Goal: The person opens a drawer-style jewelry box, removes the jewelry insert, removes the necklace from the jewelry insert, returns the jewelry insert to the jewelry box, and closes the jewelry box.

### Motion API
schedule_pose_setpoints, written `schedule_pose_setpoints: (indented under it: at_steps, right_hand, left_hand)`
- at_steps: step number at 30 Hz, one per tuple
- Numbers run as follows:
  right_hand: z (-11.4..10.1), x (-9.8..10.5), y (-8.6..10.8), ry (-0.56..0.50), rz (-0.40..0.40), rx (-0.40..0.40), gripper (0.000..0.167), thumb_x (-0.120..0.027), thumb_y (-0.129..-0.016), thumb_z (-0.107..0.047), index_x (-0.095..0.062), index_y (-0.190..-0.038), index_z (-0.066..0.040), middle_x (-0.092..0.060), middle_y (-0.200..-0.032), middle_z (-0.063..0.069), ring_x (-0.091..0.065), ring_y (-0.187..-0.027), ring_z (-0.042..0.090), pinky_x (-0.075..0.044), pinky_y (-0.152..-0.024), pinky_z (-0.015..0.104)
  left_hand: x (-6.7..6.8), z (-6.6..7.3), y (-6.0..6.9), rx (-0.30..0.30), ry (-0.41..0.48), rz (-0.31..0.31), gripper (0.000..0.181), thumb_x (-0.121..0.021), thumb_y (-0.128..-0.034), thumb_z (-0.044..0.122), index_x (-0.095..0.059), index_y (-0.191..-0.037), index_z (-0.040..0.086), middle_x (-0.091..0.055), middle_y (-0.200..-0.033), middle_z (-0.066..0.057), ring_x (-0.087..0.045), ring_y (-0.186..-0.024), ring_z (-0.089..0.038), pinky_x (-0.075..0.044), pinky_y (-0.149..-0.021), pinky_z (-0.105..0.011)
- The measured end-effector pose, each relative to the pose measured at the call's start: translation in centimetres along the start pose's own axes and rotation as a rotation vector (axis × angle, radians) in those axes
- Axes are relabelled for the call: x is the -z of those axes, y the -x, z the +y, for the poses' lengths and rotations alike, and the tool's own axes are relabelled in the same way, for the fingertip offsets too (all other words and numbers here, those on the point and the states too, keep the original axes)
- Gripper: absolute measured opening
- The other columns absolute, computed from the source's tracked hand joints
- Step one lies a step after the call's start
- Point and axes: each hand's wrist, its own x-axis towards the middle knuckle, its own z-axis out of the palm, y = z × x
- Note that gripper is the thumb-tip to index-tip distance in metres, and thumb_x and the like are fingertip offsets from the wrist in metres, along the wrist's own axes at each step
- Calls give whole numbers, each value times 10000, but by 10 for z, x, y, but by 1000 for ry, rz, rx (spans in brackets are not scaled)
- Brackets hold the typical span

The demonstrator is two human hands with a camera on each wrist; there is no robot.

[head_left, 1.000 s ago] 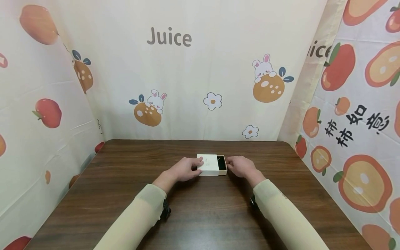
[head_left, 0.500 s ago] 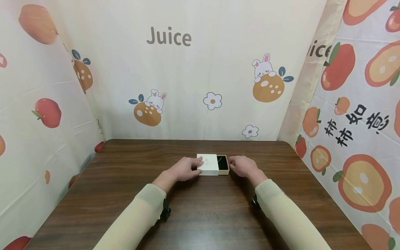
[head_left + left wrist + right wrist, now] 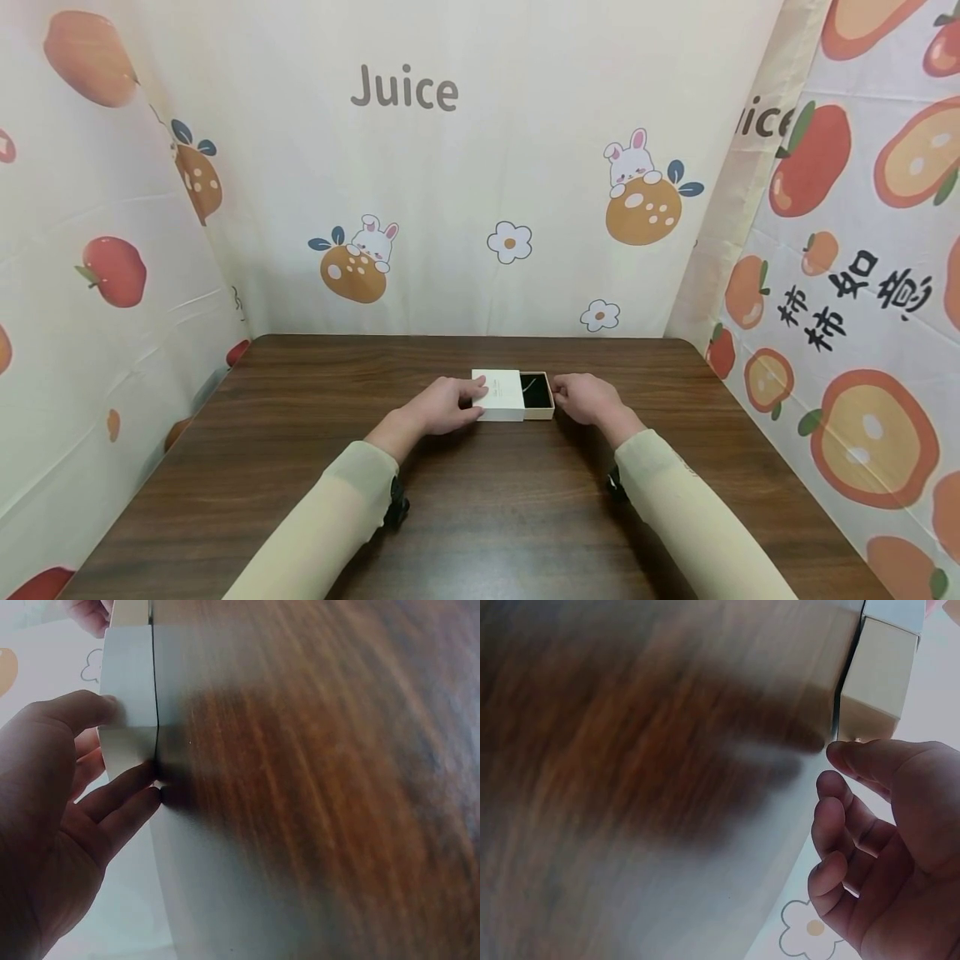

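Observation:
A small white slide-out gift box lies flat on the table, its printed sleeve (image 3: 506, 396) on the left and its cream drawer (image 3: 538, 413) partly out to the right. Black lining shows inside the drawer, with a thin pale strand (image 3: 529, 384) across it. My left hand (image 3: 442, 406) grips the sleeve's left end, thumb on the near side; the left wrist view shows lower fingers touching the end. At the drawer's right end, my right hand (image 3: 588, 398) pinches with thumb and index finger. Whatever tab lies between those fingertips is hidden. The other right fingers (image 3: 829, 825) curl loosely.
The brown wood-grain table (image 3: 495, 517) spreads around the box, and its far edge runs just behind it. Fruit-printed curtains (image 3: 450, 167) hang at the back and both sides.
My right hand has moved slightly right, and the drawer has slid further out of the sleeve, showing more black lining and strand. The left hand and sleeve stay in place.

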Motion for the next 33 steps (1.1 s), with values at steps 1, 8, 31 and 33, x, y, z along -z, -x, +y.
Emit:
schedule_pose_setpoints:
  at_steps: [1,8,31,33]
  right_hand:
    - [0,0,0,0,0,-2,107,-625,-1091,-205,-707,-1023,-210,-667,-882,9,-603,-836,220,-521,-752,405]
    - [2,-2,0,0,6,-4,113,-615,-1087,-197,-703,-1018,-208,-677,-902,20,-607,-852,229,-522,-760,416]
    - [5,2,4,5,2,-9,124,-607,-1095,-193,-704,-1018,-193,-703,-934,23,-611,-859,230,-548,-785,429]
    - [5,2,4,3,1,-13,125,-606,-1096,-194,-706,-1021,-193,-708,-946,24,-613,-868,231,-550,-793,432]
  left_hand:
    - [0,0,0,1,1,0,512,-722,-1082,250,-603,-1561,114,-515,-1694,-11,-488,-1583,-257,-445,-1279,-457]
    - [-1,-1,0,-7,1,0,512,-718,-1084,246,-600,-1563,110,-512,-1696,-21,-488,-1583,-261,-441,-1281,-462]
    - [-1,-3,-1,-10,-5,-2,513,-718,-1084,257,-606,-1562,110,-513,-1697,-20,-489,-1585,-259,-439,-1283,-472]
    - [-2,-3,-2,-13,-4,-2,514,-719,-1083,255,-605,-1562,108,-515,-1696,-25,-491,-1583,-261,-440,-1283,-473]
